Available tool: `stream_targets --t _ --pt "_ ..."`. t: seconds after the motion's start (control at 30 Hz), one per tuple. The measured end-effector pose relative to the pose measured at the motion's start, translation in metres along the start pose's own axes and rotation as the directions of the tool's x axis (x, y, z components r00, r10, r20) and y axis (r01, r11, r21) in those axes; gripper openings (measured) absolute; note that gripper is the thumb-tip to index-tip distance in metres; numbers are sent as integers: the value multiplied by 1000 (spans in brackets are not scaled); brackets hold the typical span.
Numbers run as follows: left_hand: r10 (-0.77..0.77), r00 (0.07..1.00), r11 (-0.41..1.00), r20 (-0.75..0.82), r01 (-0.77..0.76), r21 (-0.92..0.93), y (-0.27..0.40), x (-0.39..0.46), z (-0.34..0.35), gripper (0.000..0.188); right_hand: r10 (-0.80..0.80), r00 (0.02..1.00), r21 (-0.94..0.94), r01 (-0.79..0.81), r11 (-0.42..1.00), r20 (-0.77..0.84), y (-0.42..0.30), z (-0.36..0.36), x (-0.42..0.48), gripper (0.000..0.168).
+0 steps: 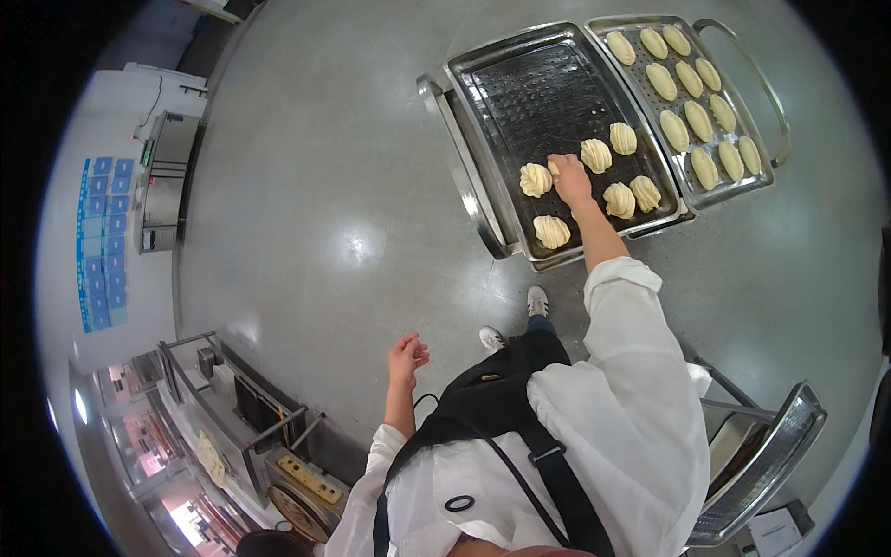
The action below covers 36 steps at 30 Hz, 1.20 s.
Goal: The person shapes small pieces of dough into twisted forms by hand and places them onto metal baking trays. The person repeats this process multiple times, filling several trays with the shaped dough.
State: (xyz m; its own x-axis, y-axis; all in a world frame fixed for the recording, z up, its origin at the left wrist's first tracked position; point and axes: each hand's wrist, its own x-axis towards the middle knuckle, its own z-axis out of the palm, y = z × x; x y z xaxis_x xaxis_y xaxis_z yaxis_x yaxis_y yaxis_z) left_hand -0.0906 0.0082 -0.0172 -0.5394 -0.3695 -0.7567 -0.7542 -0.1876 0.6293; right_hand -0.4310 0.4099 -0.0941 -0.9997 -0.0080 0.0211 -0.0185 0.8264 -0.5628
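Observation:
My right hand [572,182] reaches down over a dark metal baking tray [536,90]. Its fingers are around a pale dough piece [553,168], most of which the hand hides. Close on its left sits a swirled dough roll [536,180], and a further swirled roll [552,232] lies near the tray's front corner. To the hand's right are several more, among them one roll [596,156] just beside the fingers. My left hand [408,359] hangs in the air over the floor, away from the tray, its fingers loosely bent and holding nothing.
A perforated tray [748,179] with several oval dough pieces [661,81] adjoins the dark tray. Both rest on a metal cart with a curved handle [755,59]. Another metal tray [766,466] stands tilted at my right. Kitchen equipment [306,480] is behind me at left.

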Motion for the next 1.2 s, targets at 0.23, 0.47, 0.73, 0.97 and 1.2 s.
stream_targets --t 0.23,0.47,0.73,0.97,1.2 --pt "19 1000 999 16 -20 45 1 7 -2 23 10 998 -37 -13 999 -63 4 -2 -4 40" --pt "0 1000 996 31 -3 94 3 9 4 24 6 997 2 -6 1000 -73 5 -24 1 40" --pt "22 1000 990 6 -23 137 -1 12 19 27 80 979 144 -53 988 -190 15 -70 15 23" --pt "66 992 974 107 -87 208 30 11 65 27 13 1000 -187 -16 982 -19 -52 10 -8 16" --pt "50 996 969 77 -67 236 33 12 59 27 -59 998 -148 53 988 -37 -77 18 -23 14"
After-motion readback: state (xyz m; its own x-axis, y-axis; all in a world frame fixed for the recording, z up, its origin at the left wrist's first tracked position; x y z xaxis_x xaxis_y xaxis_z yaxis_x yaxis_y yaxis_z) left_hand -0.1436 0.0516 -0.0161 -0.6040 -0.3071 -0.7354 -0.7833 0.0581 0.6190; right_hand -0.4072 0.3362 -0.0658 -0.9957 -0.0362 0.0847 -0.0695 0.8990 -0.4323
